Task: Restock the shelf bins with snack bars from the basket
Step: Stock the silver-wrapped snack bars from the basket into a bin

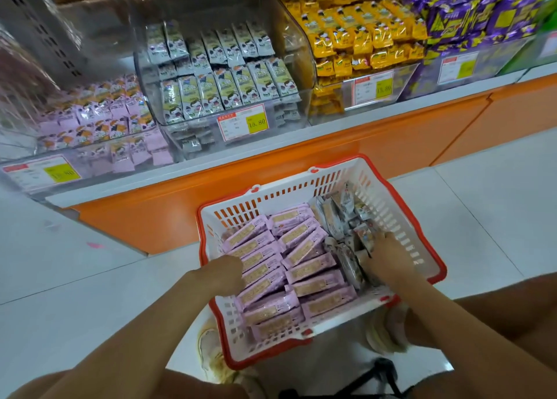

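Note:
A white basket with a red rim (373, 184) sits on the floor in front of the shelf. Its left part holds several pink snack bars (301, 254); its right part holds several grey snack bars (337, 217). My left hand (224, 273) reaches in at the left wall, with its fingers among the pink bars and hidden. My right hand (384, 255) is down among the grey bars, its fingers curled round some of them. On the shelf above stand clear bins: one of pink bars (99, 118), one of grey bars (217, 76), one of yellow bars (358, 36).
An orange shelf base (271, 169) runs just behind the basket. Purple packs (470, 12) fill the bin at the far right. Price tags (242, 122) hang on the bin fronts. White floor tiles (482, 205) lie around the basket. My knees flank it at the bottom.

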Motion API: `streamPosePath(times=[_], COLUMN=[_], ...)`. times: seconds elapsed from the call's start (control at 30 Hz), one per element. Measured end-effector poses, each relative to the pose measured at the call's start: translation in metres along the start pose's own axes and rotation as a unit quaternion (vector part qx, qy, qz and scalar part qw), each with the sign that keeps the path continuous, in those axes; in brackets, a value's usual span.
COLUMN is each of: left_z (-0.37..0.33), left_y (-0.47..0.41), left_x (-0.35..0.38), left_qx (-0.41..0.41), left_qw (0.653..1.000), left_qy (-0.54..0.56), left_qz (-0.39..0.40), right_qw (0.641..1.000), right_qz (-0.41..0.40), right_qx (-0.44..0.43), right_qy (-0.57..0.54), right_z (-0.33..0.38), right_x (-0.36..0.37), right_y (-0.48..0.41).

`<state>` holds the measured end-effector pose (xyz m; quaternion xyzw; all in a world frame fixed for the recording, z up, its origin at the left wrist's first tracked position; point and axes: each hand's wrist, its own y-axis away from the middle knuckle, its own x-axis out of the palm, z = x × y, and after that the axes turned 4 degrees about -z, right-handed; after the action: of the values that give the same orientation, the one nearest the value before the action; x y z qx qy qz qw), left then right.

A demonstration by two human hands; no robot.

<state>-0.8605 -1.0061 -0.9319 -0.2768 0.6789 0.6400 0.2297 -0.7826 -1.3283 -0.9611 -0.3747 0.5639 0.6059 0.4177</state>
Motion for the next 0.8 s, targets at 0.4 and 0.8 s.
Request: streamPosePath(times=[0.4, 0.8], left_z=[0.001, 0.0], left_y=[-0.004, -0.004], left_x=[-0.002, 0.001], left_qx=[0.003, -0.024], left_qw=[0.998, 0.997], left_qy=[0.069, 0.067], left_qz=[0.014, 0.016], right_qw=[0.973, 0.994], right_qz=[0.025, 0.088], right_qx=[0.09, 0.069], right_qy=[-0.21, 0.003], right_z=[0.012, 0.043], right_x=[-0.001, 0.032], right_y=[0.006, 0.008])
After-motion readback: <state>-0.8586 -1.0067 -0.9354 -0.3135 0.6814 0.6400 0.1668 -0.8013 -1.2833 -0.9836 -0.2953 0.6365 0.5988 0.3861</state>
